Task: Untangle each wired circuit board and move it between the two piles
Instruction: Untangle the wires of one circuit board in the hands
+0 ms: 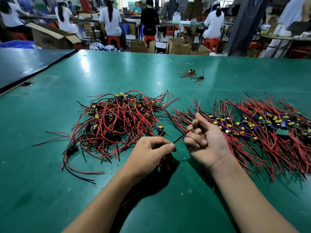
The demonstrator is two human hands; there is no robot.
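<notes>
Now, beside the tangled pile (117, 118), our left hand (151, 153) pinches the wires (188, 133) and our right hand (204, 140) grips their circuit board (184, 138); pulling hard could tear them off.

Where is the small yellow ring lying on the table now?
Head view: the yellow ring lies alone on the green table, beyond the tangled left pile.

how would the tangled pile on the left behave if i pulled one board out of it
Likely drags neighbours along: the tangled pile has red wires looped through one another. Wires look floppy; loose ends lie curved on the green table.
</notes>
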